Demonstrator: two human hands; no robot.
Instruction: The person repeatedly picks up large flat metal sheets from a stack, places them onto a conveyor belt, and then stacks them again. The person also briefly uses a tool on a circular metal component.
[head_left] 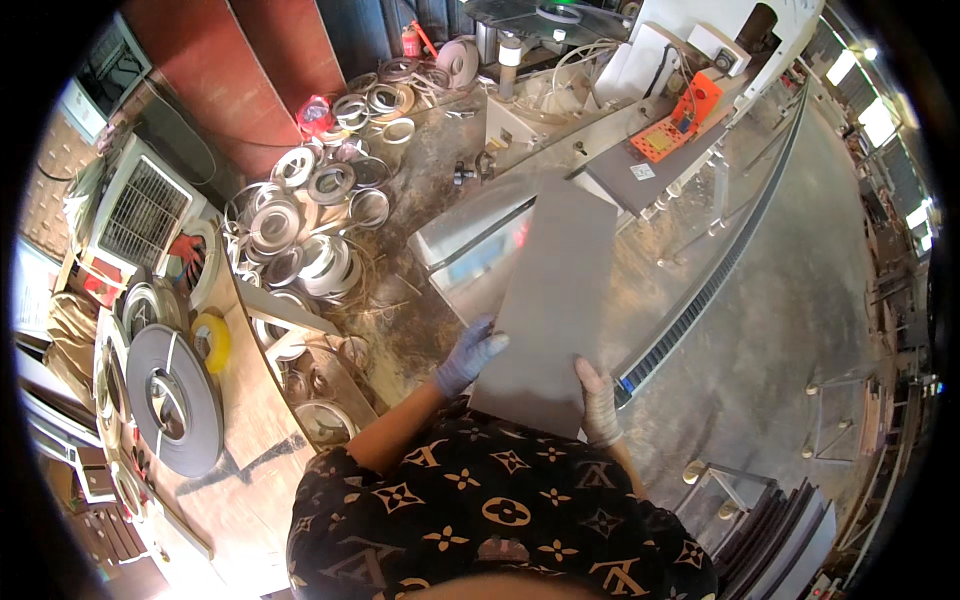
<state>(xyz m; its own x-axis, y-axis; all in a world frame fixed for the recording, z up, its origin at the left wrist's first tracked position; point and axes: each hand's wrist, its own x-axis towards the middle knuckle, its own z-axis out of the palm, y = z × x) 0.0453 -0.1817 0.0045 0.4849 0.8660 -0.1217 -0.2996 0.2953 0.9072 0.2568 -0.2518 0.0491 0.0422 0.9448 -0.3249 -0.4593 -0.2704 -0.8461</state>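
A long grey flat panel (555, 300) stretches away from my body, its far end beside the machine. My left hand (472, 356), in a bluish glove, is closed on the panel's left edge near its close end. On the opposite edge, my right hand (598, 402), in a pale glove, grips with the thumb side showing; the fingers beneath are hidden. Under and left of the panel lies a shiny machine surface (470, 258) with a dark slot. Close to the panel's far end is the machine's dark bed (635, 180), bearing an orange perforated bracket (660, 138).
Many edge-banding rolls (275, 225) lie heaped on the floor at left. A wooden table (250, 420) holds a large grey roll (175, 400) and yellow tape (210, 342). A long roller rail (690, 305) curves along the right. Stacked boards (775, 545) stand at lower right.
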